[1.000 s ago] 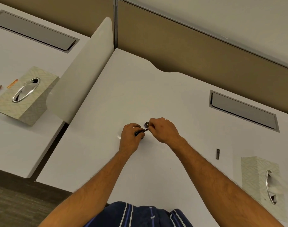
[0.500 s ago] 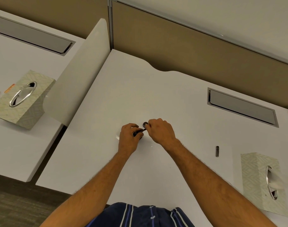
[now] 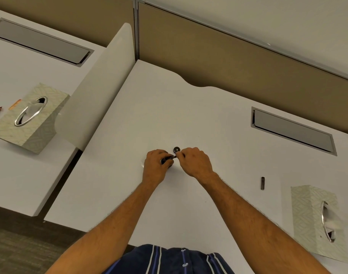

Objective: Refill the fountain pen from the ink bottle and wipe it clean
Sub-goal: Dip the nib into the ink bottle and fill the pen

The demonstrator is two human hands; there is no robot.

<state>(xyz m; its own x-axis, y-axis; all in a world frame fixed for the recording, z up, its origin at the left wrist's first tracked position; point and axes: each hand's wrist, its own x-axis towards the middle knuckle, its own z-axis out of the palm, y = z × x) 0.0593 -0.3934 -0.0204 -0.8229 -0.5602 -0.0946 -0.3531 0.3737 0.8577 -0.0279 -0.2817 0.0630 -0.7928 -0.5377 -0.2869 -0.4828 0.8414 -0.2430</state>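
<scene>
While both forearms reach out from the striped shirt [image 3: 169,260], the hands meet mid-tabletop [image 3: 159,107]: the left hand [image 3: 155,167] curls round a dark bottle-like thing, likely the ink bottle [image 3: 165,160], and the right hand [image 3: 195,162] pinches the fountain pen [image 3: 175,156] — its long axis running left-right, tip toward the bottle. Just beyond the knuckles lies a small dark round cap [image 3: 176,149]. Off right sit a dark pen part [image 3: 263,183] and a tissue box [image 3: 307,214] — nearer the right hand for wiping.
</scene>
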